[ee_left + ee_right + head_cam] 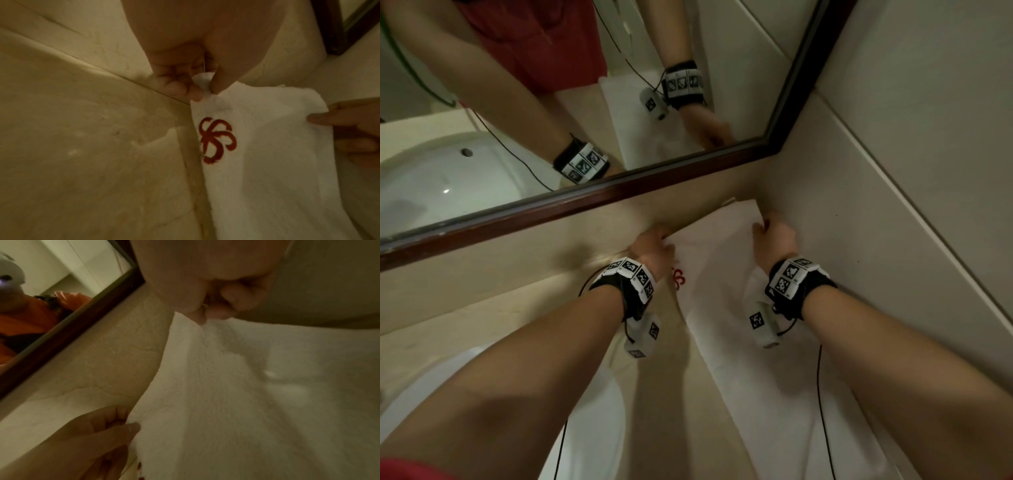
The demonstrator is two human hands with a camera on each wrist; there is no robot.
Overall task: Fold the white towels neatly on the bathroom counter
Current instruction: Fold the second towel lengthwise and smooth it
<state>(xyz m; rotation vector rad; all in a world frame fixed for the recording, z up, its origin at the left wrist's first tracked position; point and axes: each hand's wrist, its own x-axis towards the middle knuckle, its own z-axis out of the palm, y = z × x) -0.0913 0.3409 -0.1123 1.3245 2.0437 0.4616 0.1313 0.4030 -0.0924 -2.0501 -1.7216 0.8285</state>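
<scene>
A white towel (722, 274) with a red flower emblem (216, 139) lies stretched along the beige counter (517, 308), its far end at the backsplash in the corner. My left hand (654, 243) pinches the far left corner between thumb and fingers, seen close in the left wrist view (201, 87). My right hand (774, 236) pinches the far right corner, and the right wrist view (207, 314) shows its curled fingers on the towel (246, 386) edge. The towel's near end runs out of sight under my forearms.
A dark-framed mirror (619, 192) hangs above the backsplash and reflects my arms. A white sink basin (592, 428) sits to the left of the towel. A tiled wall (893, 171) closes the right side. Thin black cables (822, 411) trail from both wristbands.
</scene>
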